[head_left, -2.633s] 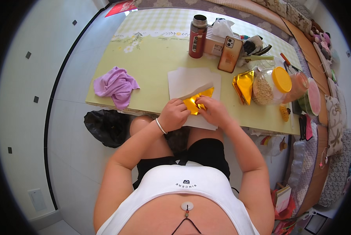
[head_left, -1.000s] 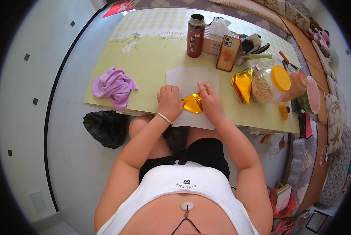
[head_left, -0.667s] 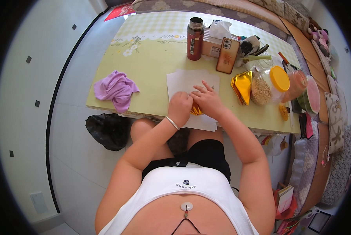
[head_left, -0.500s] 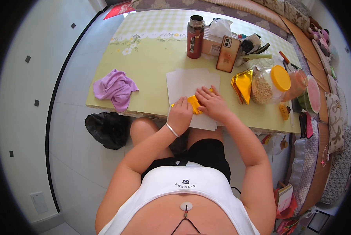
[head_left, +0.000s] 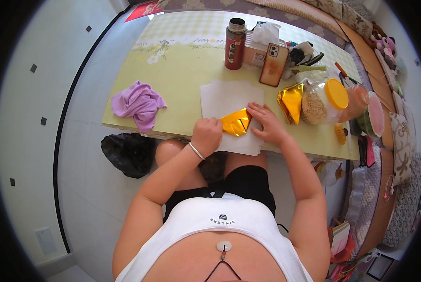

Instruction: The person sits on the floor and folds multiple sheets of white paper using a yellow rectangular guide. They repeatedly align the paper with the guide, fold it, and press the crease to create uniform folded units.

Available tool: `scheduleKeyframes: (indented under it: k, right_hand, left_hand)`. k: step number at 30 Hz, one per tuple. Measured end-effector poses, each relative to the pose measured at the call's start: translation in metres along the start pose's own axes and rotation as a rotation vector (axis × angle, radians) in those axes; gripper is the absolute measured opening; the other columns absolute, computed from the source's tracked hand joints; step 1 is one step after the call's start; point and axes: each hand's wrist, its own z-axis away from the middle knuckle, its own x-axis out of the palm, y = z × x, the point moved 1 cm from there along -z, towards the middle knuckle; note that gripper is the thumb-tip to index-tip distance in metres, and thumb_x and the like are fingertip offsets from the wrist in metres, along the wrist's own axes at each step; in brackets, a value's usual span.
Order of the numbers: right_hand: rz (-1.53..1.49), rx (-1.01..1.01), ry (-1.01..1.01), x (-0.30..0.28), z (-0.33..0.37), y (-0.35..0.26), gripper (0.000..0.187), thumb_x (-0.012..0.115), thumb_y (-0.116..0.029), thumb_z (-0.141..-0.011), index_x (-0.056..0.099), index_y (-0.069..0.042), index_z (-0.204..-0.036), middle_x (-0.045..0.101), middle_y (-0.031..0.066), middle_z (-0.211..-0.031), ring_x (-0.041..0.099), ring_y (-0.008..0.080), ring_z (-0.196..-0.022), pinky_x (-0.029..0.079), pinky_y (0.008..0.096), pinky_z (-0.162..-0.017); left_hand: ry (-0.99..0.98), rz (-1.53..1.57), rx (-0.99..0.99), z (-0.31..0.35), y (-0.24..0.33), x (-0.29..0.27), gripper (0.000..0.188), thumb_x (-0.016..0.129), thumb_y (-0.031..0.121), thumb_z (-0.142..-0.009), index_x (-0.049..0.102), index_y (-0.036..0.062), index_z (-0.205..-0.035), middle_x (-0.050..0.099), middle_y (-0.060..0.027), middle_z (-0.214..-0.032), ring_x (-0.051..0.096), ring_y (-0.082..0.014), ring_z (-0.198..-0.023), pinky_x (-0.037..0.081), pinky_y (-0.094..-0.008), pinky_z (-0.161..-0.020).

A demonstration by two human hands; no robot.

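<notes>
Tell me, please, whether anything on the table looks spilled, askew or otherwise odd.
Nothing looks spilled, but the red flask stands uncapped beside the phone, its mouth open, and the purple cloth lies crumpled rather than folded.

Gold foil piece, centre of frame: pale upper strip of the earliest view no longer showing; gold face now exposed, largely covered a moment earlier. Left hand, left of centre: shifted leftward, fingers formerly flat, now curled at foil's left end. Right hand, right of centre: drawn rightward, fingertips at foil's right end.
</notes>
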Motion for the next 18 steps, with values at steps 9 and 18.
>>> scheduleKeyframes:
  k: [9,18]
  right_hand:
    - [-0.060,0.099,0.315,0.015,-0.020,0.005,0.028,0.069,-0.007,-0.087,0.065,-0.005,-0.115,0.073,0.0074,-0.105,0.067,0.0236,-0.107,0.050,0.0455,-0.097]
    - [-0.974,0.366,0.666,0.030,-0.018,-0.031,0.023,0.073,-0.004,-0.092,0.059,-0.003,-0.110,0.064,0.0018,-0.085,0.060,0.0060,-0.063,0.045,0.0185,-0.055]
  left_hand:
    - [0.290,0.317,0.008,-0.003,-0.015,-0.022,0.017,0.072,0.008,-0.081,0.073,0.0011,-0.097,0.071,-0.0108,-0.084,0.066,-0.0273,-0.072,0.054,-0.0359,-0.072]
    - [0.262,1.591,-0.879,0.007,-0.046,0.009,0.014,0.065,0.005,-0.094,0.061,0.0038,-0.107,0.076,-0.0137,-0.088,0.071,-0.0169,-0.071,0.051,-0.0261,-0.062]
